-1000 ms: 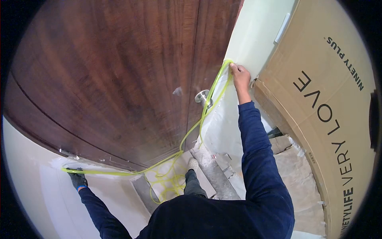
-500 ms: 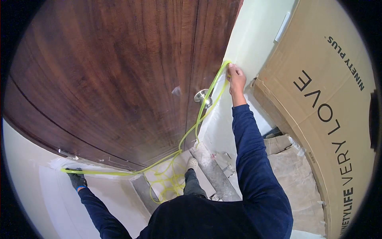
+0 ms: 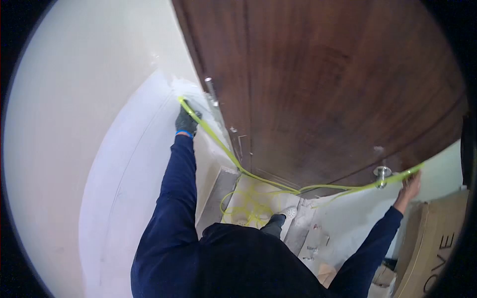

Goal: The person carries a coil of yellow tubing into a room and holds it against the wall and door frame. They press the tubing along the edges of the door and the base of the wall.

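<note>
Yellow-green cord [image 3: 220,144]: which way does it lie from each hand?

Strung between the two. From the left hand [image 3: 188,120] it runs down and to the right; from the right hand [image 3: 411,185] it runs left and slightly down. Long axis crosswise, with a sag between the hands across the foot of the dark wooden door [image 3: 318,99].

State of the hands?

Left, gloved: grasping one end of the stretch, close by the pale wall [image 3: 114,124]. Contact with the wall: cannot tell. Right, bare: grasping the other end near the door's far edge. Blurred; exact finger placement not readable.

Beside the right hand?

Door handle [image 3: 381,175], just to its left. Cord crosses the handle in this view; touching or merely in front, cannot tell. Cardboard box [image 3: 439,248] below and to the right of that hand.

And the slack?

Tangle of loops [image 3: 253,206] on the pale floor, well below both hands: down-right of the left, down-left of the right. Left hand appears the nearer. One pale shoe [image 3: 289,212] stands on the tangle's right-hand side.
</note>
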The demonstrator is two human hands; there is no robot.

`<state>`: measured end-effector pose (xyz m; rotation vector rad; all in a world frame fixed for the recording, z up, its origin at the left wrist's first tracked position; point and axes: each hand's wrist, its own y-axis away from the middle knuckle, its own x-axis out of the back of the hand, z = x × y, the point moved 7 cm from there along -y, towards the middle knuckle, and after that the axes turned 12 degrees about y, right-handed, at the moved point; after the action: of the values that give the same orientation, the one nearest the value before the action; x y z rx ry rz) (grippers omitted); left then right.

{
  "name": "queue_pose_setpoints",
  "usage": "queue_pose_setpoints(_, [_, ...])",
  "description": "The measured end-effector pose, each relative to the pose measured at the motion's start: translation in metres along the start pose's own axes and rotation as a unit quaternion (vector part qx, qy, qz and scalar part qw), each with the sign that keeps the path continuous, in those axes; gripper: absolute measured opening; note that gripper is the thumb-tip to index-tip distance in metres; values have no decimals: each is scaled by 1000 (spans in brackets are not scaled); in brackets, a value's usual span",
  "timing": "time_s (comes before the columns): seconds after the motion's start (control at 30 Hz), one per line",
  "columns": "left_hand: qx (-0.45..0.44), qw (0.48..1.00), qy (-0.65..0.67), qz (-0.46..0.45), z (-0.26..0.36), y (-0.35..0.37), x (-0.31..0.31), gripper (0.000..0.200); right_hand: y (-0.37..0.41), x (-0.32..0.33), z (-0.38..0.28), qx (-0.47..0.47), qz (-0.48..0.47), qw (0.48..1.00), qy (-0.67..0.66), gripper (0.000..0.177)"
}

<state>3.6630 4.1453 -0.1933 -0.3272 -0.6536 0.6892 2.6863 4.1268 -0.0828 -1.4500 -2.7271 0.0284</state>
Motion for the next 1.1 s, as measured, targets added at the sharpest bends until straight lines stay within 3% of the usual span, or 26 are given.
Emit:
queue_pose_setpoints(0.03, [16, 999, 27, 11, 10, 3, 1, 78, 6, -3, -5, 1, -6, 1000, -6, 60])
queue_pose_setpoints(0.1, [178, 940, 292, -6, -28, -3, -15, 78, 6, -5, -6, 11, -25, 1000, -4, 60])
queue_pose_setpoints(0.13, [179, 940, 291, 1, -33, -1, -14, 78, 7, -6, -6, 10, -21, 1000, -5, 60])
queue_pose_setpoints(0.2, [89, 988, 123, 23, 3, -1, -2, 78, 17, -7, -14, 5, -16, 1000, 9, 62])
queue_pose_setpoints(0.23, [91, 988, 124, 31, 15, -3, 3, 78, 15, -8, -14, 10, -23, 1000, 8, 62])
queue_pose_setpoints(0.27, [182, 930, 318, 30, 14, -5, 0, 79, 8, -7, -7, 9, -32, 999, -11, 62])
queue_pose_setpoints(0.33, [256, 824, 504, 40, 4, -7, -9, 80, 3, -7, -5, 10, -42, 999, -30, 64])
queue_pose_setpoints(0.4, [157, 965, 206, 31, 1, -13, -3, 87, 13, -9, -11, 5, -43, 999, -17, 67])
queue_pose_setpoints(0.47, [63, 996, -50, 49, 40, -9, 11, 95, 20, -10, -16, 0, -47, 999, -9, 70])
queue_pose_setpoints(0.57, [101, 987, -104, 70, 45, -14, 8, 103, 14, -11, -13, -4, -65, 998, -9, 75])
queue_pose_setpoints(0.6, [136, 982, -101, 86, 66, -12, 13, 72, 10, -9, -10, -1, -72, 997, 3, 76])
queue_pose_setpoints(0.63, [142, 981, -95, 97, 69, -16, 7, 72, 7, -8, -10, 4, -80, 997, 16, 77])
queue_pose_setpoints(0.7, [170, 971, -103, 134, 57, -26, -3, 54, 9, -9, -10, 14, -103, 994, 15, 84])
queue_pose_setpoints(0.73, [162, 956, -220, 111, 33, -36, -25, 45, 12, -11, -13, 18, -115, 993, 15, 86])
queue_pose_setpoints(0.77, [218, 946, -238, 25, 78, -31, -9, 44, 14, -12, -15, 21, -127, 992, 16, 87])
queue_pose_setpoints(0.8, [116, 914, -380, 86, 55, -40, -27, 43, 17, -12, -17, 32, -135, 990, 18, 87])
queue_pose_setpoints(0.83, [12, 848, -510, 141, 32, -47, -53, 42, 19, -13, -19, 40, -145, 988, 27, 89])
queue_pose_setpoints(0.87, [131, 809, -572, 24, 61, -43, -47, 47, 20, -13, -20, 48, -154, 986, 37, 91])
queue_pose_setpoints(0.93, [196, 808, -555, 30, 52, -52, -61, 49, 27, -13, -23, 45, -160, 985, 50, 87])
queue_pose_setpoints(1.03, [227, 750, -620, 36, 41, -54, -69, 54, 29, -14, -26, 42, -174, 982, 62, 86])
queue_pose_setpoints(1.07, [194, 794, -572, 69, 45, -54, -69, 54, 28, -13, -25, 39, -167, 983, 65, 85])
queue_pose_setpoints(1.1, [223, 859, -449, 102, 58, -51, -50, 55, 27, -12, -23, 36, -159, 984, 67, 85])
